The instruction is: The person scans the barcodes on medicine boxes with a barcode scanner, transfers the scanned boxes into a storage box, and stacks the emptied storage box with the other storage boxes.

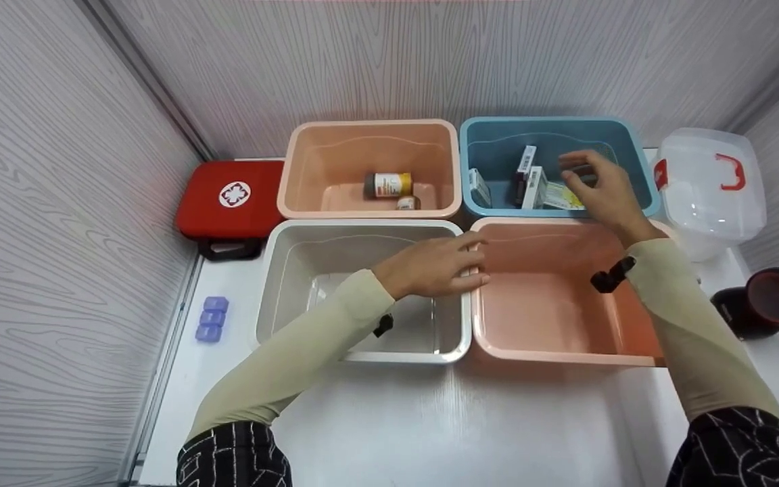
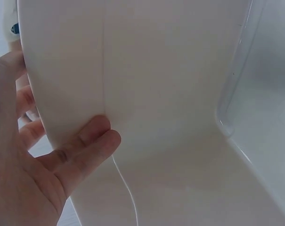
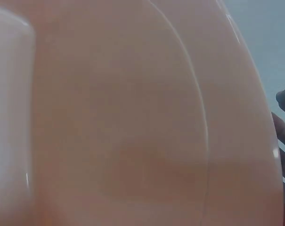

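Note:
My left hand is over the right rim of the white bin, its fingers loosely bent and reaching toward the front pink bin. In the left wrist view, two of its fingertips show in front of the bin's wall, other fingers beyond the rim; whether they touch is unclear. My right hand hovers above the blue bin with bent, parted fingers and nothing held. Below it lie several medicine boxes. Only a few right fingers show past a pink rim in the right wrist view.
Two bottles lie in the rear peach bin. A red first-aid case sits left, above a purple pill organizer. On the right are a clear lidded box and a black device with red lights.

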### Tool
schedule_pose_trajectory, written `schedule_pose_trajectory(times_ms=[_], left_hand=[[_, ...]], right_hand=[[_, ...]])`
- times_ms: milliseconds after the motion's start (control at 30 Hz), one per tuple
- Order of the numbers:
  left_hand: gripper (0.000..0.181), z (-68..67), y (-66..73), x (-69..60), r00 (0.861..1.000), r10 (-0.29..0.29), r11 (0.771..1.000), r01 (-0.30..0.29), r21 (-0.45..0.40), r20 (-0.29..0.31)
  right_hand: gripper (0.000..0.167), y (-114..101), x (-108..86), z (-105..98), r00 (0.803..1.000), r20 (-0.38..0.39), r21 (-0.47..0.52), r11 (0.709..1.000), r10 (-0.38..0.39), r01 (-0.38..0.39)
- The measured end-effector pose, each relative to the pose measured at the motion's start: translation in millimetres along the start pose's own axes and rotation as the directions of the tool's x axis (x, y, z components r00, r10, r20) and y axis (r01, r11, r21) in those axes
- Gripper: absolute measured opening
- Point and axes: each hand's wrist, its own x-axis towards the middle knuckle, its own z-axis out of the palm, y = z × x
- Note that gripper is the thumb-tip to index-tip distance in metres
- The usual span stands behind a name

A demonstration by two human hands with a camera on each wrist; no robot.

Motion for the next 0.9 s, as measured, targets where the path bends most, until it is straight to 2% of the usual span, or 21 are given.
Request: schedule_pose_trajectory(times_ms=[67,167,333,467,567,767,900], left_hand=[[0.044,0.5,0.0,0.8,1.0,0.008,1.0,-0.008,0.012,-0.007],[0.044,0.8,-0.2,1.7,1.0,0.02,1.0,-0.02,0.016,-0.018],[0.043,-0.2,-1.3,2.0,1.0,0.025,1.0,-0.025,0.0,-0.009],[0.043,-2.3,0.1,1.9,1.0,0.01,1.0,-0.01,0.0,0.011],[0.045,-3.4,1.9,1.4,1.0,-0.006,1.0,0.006,0.01,0.021],[0.046,-3.1,2.7,-0.7,1.0,-0.012,0.999,0.012,0.034,0.013],[0.045,-2.9,4.0,-1.3,1.0,-0.021,0.999,0.021,0.048,-0.007]], right_hand=[[0.04,-5,-5.9,0,0.998,0.035,-0.043,0.997,-0.055,0.056],[0.038,-14,-18.8,-4,0.987,0.127,-0.118,0.986,-0.102,0.118],[0.036,-26,-51.3,-21,0.957,0.261,-0.229,0.955,-0.126,0.188],[0.036,-27,-79.3,-37,0.943,0.321,-0.253,0.951,-0.091,0.178],[0.04,-23,-98.1,-50,0.941,0.333,-0.272,0.949,-0.061,0.157],[0.046,-8,-130.4,-68,0.955,0.28,-0.274,0.945,-0.099,0.178],[0.05,0,-150.7,-76,0.975,0.219,-0.243,0.967,-0.027,0.081]])
